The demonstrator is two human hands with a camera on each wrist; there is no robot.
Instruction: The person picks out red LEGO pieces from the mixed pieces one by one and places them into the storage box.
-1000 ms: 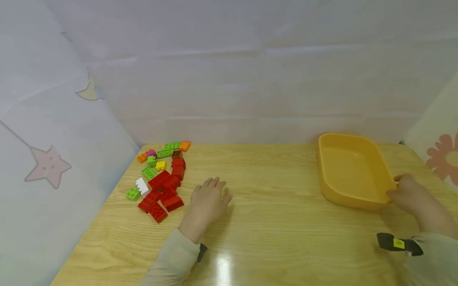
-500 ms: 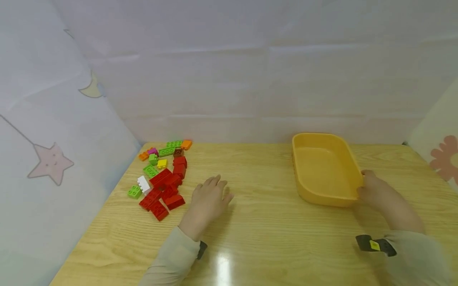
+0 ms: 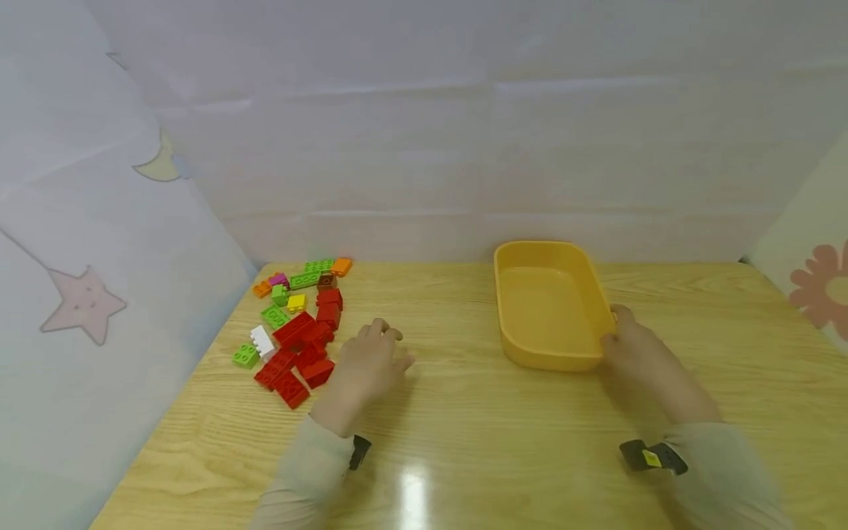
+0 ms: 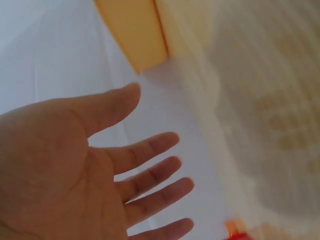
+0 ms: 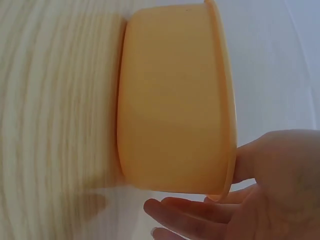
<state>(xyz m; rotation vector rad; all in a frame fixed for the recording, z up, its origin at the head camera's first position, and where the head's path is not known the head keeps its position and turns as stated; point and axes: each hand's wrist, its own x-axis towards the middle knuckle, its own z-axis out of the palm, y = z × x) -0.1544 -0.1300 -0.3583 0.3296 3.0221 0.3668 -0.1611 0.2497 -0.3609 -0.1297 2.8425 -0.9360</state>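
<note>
A yellow plastic tray (image 3: 550, 361) stands on the table right of the middle, with nothing in it. My right hand (image 3: 639, 350) grips its right rim; in the right wrist view the thumb and fingers (image 5: 195, 212) pinch the corner of the tray (image 5: 175, 100). Over the table, just right of the red building bricks (image 3: 294, 331), my left hand (image 3: 364, 364) holds nothing. Its fingers (image 4: 150, 175) are spread and fairly straight in the left wrist view, apart from the tray (image 4: 135, 30).
At the table's left lie several more bricks: a white brick (image 3: 263, 342), a yellow brick (image 3: 297, 302), green bricks (image 3: 274, 317) and an orange brick (image 3: 341, 266). A pale sheet (image 3: 411, 162) hangs behind the wooden table (image 3: 464, 456).
The tray has slid left across the table with my right hand on its rim. My left hand has shifted slightly left towards the bricks.
</note>
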